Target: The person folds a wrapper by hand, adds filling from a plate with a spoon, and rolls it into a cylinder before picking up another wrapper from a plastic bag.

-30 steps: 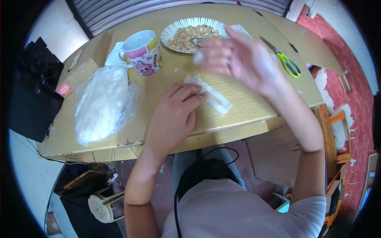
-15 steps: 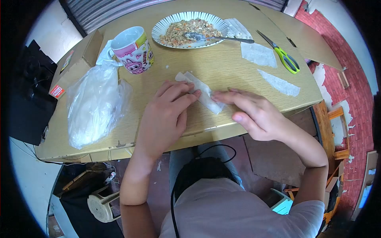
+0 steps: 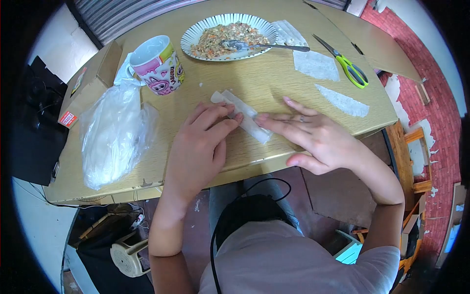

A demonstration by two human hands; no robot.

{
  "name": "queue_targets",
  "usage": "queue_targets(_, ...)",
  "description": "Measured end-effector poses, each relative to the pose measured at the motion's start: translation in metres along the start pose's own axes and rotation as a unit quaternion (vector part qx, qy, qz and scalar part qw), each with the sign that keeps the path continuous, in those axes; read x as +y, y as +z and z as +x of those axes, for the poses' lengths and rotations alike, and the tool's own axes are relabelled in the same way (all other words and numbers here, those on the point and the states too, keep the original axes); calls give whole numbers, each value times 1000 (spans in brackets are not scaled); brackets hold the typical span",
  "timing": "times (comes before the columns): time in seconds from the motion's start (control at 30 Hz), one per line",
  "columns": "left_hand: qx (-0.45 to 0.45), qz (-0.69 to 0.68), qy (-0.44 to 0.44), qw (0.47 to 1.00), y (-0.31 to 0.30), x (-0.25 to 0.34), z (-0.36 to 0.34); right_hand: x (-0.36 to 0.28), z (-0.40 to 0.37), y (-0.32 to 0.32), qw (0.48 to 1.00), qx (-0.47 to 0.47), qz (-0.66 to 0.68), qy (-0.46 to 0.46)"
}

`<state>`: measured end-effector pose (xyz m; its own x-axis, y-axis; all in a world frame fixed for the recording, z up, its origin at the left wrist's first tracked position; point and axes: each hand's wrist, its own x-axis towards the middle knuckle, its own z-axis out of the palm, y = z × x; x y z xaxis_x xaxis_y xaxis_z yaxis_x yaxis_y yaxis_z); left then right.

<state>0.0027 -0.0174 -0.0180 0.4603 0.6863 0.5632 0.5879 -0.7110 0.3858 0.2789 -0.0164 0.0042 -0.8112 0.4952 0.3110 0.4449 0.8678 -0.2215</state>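
Left hand (image 3: pixel 198 139) and right hand (image 3: pixel 320 137) touch a strip (image 3: pixel 247 112) (table edge (image 3: pixel 259 160) near).

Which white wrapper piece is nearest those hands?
The narrow strip, touched by left hand and right hand; the other pieces lie apart, nearer the scissors.

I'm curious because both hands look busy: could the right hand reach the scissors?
Probably yes: the right hand looks open, and only a flat white scrap lies between it and the scissors.

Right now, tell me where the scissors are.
In the head view, the scissors lie on the right of the table, just right of the squarish white sheet.
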Motion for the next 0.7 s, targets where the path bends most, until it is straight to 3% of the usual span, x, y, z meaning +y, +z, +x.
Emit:
queue_targets(0.6, 1, 21, 27, 999, -1, -1, 1, 5, -12, 1, 999, -9, -43, 1)
queue_targets(0.7, -10, -9, -13, 1000, -1, 2, 1, -1, -13, 2, 999, 1, -47, 8)
